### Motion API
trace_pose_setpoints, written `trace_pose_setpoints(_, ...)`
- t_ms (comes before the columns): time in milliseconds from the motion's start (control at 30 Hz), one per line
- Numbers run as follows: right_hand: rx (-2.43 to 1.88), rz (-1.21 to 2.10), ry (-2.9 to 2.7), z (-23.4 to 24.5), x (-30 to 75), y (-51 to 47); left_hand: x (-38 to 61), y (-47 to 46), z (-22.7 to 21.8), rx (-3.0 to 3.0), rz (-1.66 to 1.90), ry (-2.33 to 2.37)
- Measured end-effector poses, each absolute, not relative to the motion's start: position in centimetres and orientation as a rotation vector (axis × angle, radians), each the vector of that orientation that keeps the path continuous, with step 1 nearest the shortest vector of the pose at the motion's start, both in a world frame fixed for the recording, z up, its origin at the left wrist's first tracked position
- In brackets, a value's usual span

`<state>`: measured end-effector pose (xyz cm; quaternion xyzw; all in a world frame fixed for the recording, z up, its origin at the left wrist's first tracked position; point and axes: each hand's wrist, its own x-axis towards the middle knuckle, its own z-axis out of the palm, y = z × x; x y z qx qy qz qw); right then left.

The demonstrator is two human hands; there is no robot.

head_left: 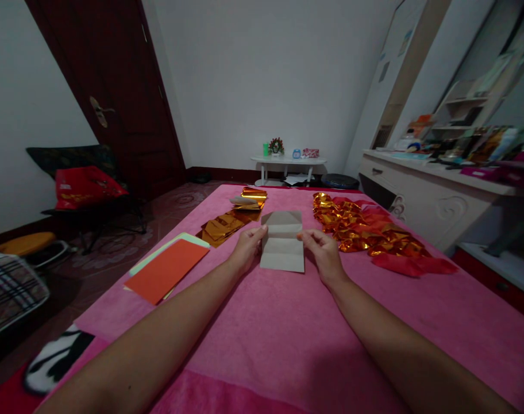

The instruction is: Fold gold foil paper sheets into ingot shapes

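Note:
A grey-beige sheet of paper (pixel 282 241) with fold creases lies on the pink cloth (pixel 270 328) in front of me. My left hand (pixel 246 250) pinches its left edge between thumb and fingers. My right hand (pixel 322 253) pinches its right edge the same way. Both arms reach forward over the cloth.
Gold foil sheets (pixel 223 226) and a small gold stack (pixel 251 198) lie to the far left, an orange sheet (pixel 167 269) on pale paper nearer. A heap of folded gold and red foil pieces (pixel 365 230) lies right. A dresser (pixel 434 195) stands right, a door (pixel 115 98) left.

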<state>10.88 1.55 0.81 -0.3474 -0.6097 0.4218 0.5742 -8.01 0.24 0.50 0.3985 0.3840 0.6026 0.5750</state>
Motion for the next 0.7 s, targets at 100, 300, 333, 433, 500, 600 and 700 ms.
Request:
trace_pose_setpoints(100,-0.879,0.834,-1.514,0.87,10.63,1.63,-7.87,0.18,0.47,0.996,1.382,0.845)
trace_pose_setpoints(300,-0.927,0.822,-1.513,0.30,10.54,2.01,-7.82,0.25,0.29,1.092,1.469,0.901)
trace_pose_setpoints(333,-0.931,0.850,-1.490,0.21,10.55,2.10,-7.84,0.23,0.31,1.122,1.514,0.929)
trace_pose_setpoints(433,-0.933,0.903,-1.434,0.12,10.55,2.28,-7.88,0.09,0.47,1.260,1.591,0.987)
trace_pose_setpoints(500,-0.935,0.908,-1.416,0.24,10.53,2.26,-7.84,0.05,0.55,1.372,1.579,0.986)
trace_pose_setpoints(600,-0.947,0.876,-1.426,0.54,10.54,2.08,-7.69,0.17,0.46,1.499,1.537,1.003)
trace_pose_setpoints(700,-0.967,0.835,-1.453,0.65,10.59,1.97,-7.56,0.39,0.23,1.529,1.525,1.071)
